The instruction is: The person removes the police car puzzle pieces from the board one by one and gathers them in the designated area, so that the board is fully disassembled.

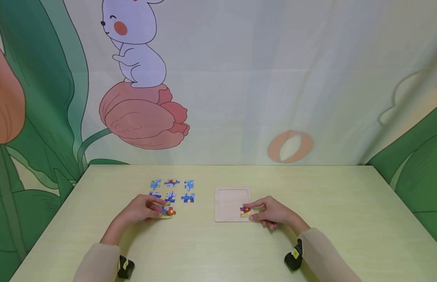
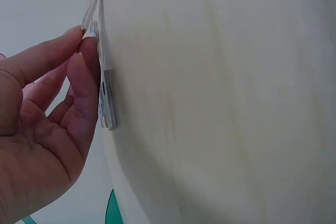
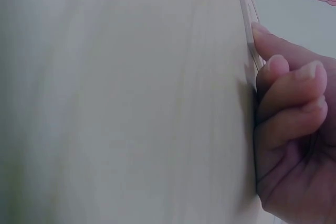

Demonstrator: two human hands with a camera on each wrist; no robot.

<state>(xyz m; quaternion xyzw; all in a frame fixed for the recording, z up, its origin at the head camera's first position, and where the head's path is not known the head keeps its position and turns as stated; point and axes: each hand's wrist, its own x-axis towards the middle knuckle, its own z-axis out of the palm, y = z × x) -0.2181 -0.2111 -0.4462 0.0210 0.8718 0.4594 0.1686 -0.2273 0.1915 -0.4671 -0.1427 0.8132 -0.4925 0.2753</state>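
My left hand (image 1: pixel 142 208) pinches a puzzle piece (image 1: pixel 169 212) coloured red, blue and yellow. In the left wrist view that puzzle piece (image 2: pixel 93 9) is tilted, one edge raised, between thumb and fingertips. Just beyond this hand lie several blue puzzle pieces (image 1: pixel 187 197) in rows. My right hand (image 1: pixel 273 210) is at the lower right corner of a square wooden puzzle tray (image 1: pixel 217 205). Its index finger and thumb hold another red, blue and yellow puzzle piece (image 1: pixel 244 211) inside that corner. The right wrist view shows the other fingers (image 3: pixel 294 93) curled, the piece hidden.
The pale wooden table (image 1: pixel 204 250) reaches back to a printed curtain (image 1: pixel 222 98) with a rabbit and flowers. Black wrist cameras (image 1: pixel 293 256) sit by both sleeves, low over the table.
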